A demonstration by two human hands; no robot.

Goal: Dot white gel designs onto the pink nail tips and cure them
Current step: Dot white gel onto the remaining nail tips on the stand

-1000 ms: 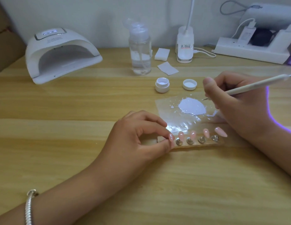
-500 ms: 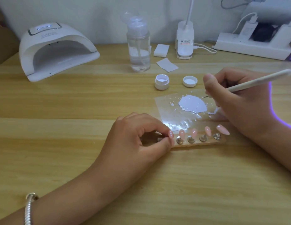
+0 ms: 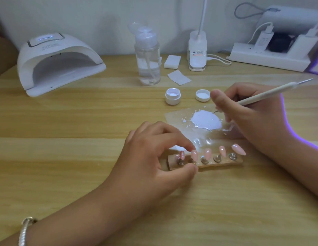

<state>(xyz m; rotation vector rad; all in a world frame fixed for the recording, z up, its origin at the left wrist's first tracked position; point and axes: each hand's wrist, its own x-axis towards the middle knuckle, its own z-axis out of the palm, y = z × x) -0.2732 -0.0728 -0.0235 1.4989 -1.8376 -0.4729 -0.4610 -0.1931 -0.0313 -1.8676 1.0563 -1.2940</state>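
- Your left hand (image 3: 154,157) pinched the left end of the holder (image 3: 225,163), just below the frame's centre. The forefinger sat at its far edge and the thumb at its near edge.
- Five pink tips (image 3: 208,153) stood in a row on the holder's pegs. The rightmost tip leaned out close to your right wrist.
- Your right hand (image 3: 252,118) gripped the pen (image 3: 266,94), with its shaft slanting to the upper right. Its fine point was at the upper right rim of the gel (image 3: 206,121); I cannot tell whether it touched.
- The gel pooled on a clear film (image 3: 177,118), whose near edge lay just beside the tips. The heel of your right hand covered the film's right edge.
- The jar (image 3: 172,96) and lid (image 3: 202,95) sat apart from each other, just above the film.
- The lamp (image 3: 57,64) stood at the upper left with its mouth facing the frame's bottom. A broad band of table (image 3: 74,125) lay between it and your left hand.
- The bottle (image 3: 149,61) stood at the top centre, well apart from both hands.
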